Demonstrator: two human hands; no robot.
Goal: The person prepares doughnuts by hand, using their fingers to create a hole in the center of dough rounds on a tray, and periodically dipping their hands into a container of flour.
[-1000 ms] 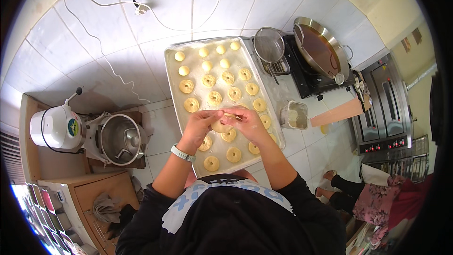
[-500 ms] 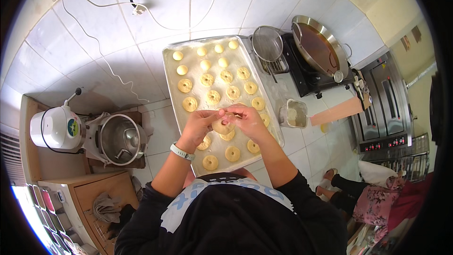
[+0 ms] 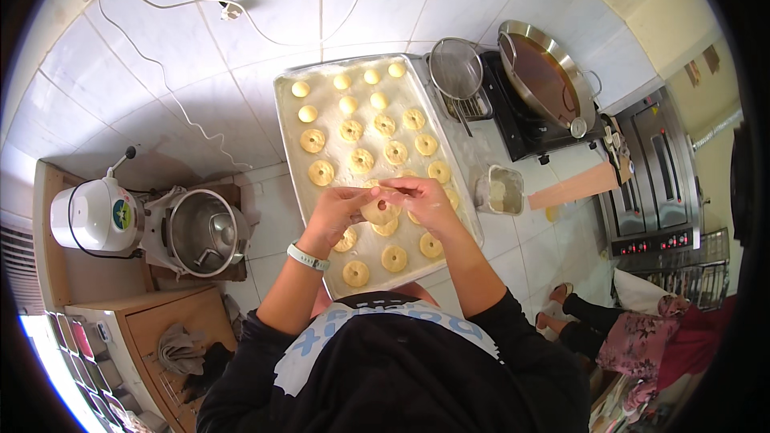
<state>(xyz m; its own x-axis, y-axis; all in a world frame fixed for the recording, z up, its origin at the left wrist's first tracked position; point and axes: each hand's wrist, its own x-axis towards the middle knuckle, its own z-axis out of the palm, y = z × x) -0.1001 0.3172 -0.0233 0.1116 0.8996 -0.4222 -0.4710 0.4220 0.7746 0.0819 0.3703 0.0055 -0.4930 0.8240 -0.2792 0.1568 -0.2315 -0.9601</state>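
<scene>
Between my two hands hangs a flat ring of pale dough (image 3: 380, 212) with a small hole in its middle. My left hand (image 3: 342, 212) pinches its left edge, and my right hand (image 3: 423, 200) pinches the upper right edge. Both are closed on the dough, over a floured metal tray (image 3: 298, 208). Several dough rings lie in rows on the tray, such as one dough ring (image 3: 356, 273) at the near left. Round dough balls (image 3: 348, 104) without holes sit in the far rows. My hands hide part of the middle rows.
Right of the tray stands a plastic tub (image 3: 504, 191). Beyond it are a mesh strainer (image 3: 455, 68) and a wide pan of brown oil (image 3: 541, 72) on a black stove (image 3: 513, 132). A stand mixer (image 3: 100, 216) is at left. Another person (image 3: 642, 345) stands at lower right.
The hole in the held dough ring looks slightly different in shape. Both hands keep hold of it in nearly the same place; the whole view has shifted a little.
</scene>
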